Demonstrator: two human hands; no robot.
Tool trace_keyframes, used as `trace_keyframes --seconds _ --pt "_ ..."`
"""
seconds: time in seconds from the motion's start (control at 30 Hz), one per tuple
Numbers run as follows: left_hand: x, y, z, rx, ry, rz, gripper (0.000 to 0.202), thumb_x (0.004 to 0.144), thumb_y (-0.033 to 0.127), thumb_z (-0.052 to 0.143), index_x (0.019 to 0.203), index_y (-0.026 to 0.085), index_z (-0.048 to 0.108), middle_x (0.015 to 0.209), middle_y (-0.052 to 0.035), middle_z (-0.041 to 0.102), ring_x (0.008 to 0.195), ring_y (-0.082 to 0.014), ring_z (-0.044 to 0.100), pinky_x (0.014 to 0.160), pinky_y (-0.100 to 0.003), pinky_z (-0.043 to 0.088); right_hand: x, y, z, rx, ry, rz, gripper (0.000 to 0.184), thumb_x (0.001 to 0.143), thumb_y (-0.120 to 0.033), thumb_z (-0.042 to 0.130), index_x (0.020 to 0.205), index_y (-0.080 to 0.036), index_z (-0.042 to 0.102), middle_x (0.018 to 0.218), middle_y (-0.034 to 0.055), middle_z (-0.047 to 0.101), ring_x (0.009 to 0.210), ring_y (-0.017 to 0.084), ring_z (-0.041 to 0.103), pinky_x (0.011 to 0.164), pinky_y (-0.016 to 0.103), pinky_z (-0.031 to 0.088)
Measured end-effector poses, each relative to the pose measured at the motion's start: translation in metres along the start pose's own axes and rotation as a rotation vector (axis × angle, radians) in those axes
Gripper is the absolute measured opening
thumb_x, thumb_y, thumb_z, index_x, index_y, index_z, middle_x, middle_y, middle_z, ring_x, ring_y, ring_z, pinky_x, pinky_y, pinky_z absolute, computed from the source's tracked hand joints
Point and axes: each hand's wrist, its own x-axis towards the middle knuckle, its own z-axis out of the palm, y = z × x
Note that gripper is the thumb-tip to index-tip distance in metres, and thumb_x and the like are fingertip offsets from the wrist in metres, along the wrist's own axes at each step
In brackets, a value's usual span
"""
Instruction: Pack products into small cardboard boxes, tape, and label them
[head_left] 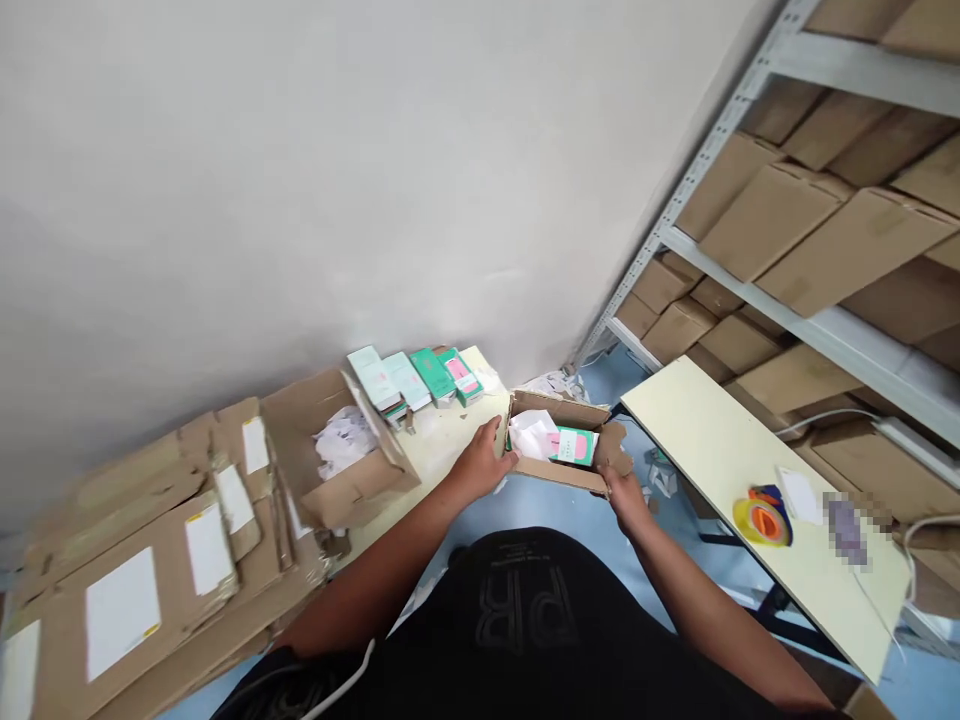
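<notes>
Hands frame one small carton (pixel 559 470) at the near edge of the pale tabletop (pixel 442 445). Whether it rests there or is lifted just clear, I cannot tell. The left hand (pixel 480 462) is curled around its left end, thumb over the rim. The right hand (pixel 622 497) is closed on the torn right flap, fingers hidden beneath. The flaps stand open, and inside lie one green-and-pink packet (pixel 576 445) and one wad of white paper (pixel 532 432), side by side and touching. So the step in hand looks to be steadying an opened, part-filled box. To my eye, any shift calls for both grips held level, since the flaps are loose and the contents sit unpacked.

Counted around it:
- Five slim product boxes (pixel 420 378) stand in a row against the wall, with at least one more tucked beneath them.
- One larger open carton (pixel 337 455) sits just left of them, with crumpled white paper in it.
- One heap of flattened cartons (pixel 150 570) lies farther left, with five white labels that I can make out.
- One roll of yellow tape (pixel 761 518) lies on the cream board (pixel 705 440) to the right.

Metal shelving (pixel 832 330) behind the board is packed with brown cartons, too many to count.
</notes>
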Motion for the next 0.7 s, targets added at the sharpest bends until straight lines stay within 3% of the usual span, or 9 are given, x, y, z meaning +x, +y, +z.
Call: trace_keyframes --seconds 0.17,0.37,0.47,0.57,0.63,0.7 --pt "0.052 0.047 0.08 -0.099 -0.168 -0.026 0.067 0.087 0.034 0.064 0.151 0.022 0.049 0.149 -0.0111 0.058 0.128 -0.0293 0.062 0.11 -0.043 0.047 0.022 0.039 -0.067 -0.011 0.029 0.119 0.044 0.081 -0.05 0.054 0.099 -0.016 0.075 0.104 0.0136 0.078 0.1 0.031 0.071 0.082 0.036 0.055" --pt "0.098 0.11 0.189 -0.009 -0.269 0.093 0.058 0.094 0.032 0.053 0.152 0.024 0.051 0.148 -0.0062 0.06 0.135 -0.0285 0.058 0.114 -0.046 0.044 0.054 0.106 -0.154 -0.127 0.067 0.177 0.041 0.088 -0.053 0.05 0.088 -0.019 0.074 0.088 0.0132 0.075 0.094 0.032 0.072 0.084 0.041 0.053" --pt "0.114 0.138 0.241 0.016 -0.308 0.176 0.057 0.097 0.033 0.049 0.153 0.02 0.05 0.15 -0.0079 0.058 0.139 -0.0285 0.054 0.117 -0.048 0.042 0.07 0.133 -0.195 -0.093 0.136 0.13 0.046 0.089 -0.05 0.05 0.115 -0.018 0.071 0.108 0.0152 0.076 0.108 0.034 0.07 0.092 0.045 0.053" --pt "0.135 0.161 0.281 0.05 -0.37 0.235 0.056 0.098 0.034 0.049 0.152 0.021 0.051 0.15 -0.0071 0.059 0.141 -0.0279 0.053 0.118 -0.047 0.042 0.085 0.152 -0.228 -0.022 0.229 0.07 0.071 0.09 -0.049 0.052 0.153 -0.017 0.045 0.142 0.017 0.062 0.131 0.035 0.059 0.107 0.051 0.048" --pt "0.153 0.171 0.301 0.076 -0.437 0.253 0.056 0.098 0.036 0.049 0.152 0.022 0.051 0.15 -0.0066 0.059 0.139 -0.0277 0.054 0.117 -0.047 0.042 0.096 0.159 -0.245 0.003 0.232 0.051 0.081 0.092 -0.051 0.053 0.162 -0.019 0.029 0.155 0.0148 0.051 0.141 0.034 0.051 0.114 0.053 0.043" --pt "0.175 0.176 0.319 0.093 -0.498 0.268 0.056 0.098 0.036 0.049 0.152 0.022 0.05 0.15 -0.0074 0.059 0.139 -0.0279 0.055 0.117 -0.047 0.042 0.106 0.162 -0.258 0.011 0.181 0.029 0.083 0.093 -0.053 0.055 0.165 -0.024 0.023 0.161 0.0113 0.044 0.144 0.033 0.048 0.116 0.052 0.042"
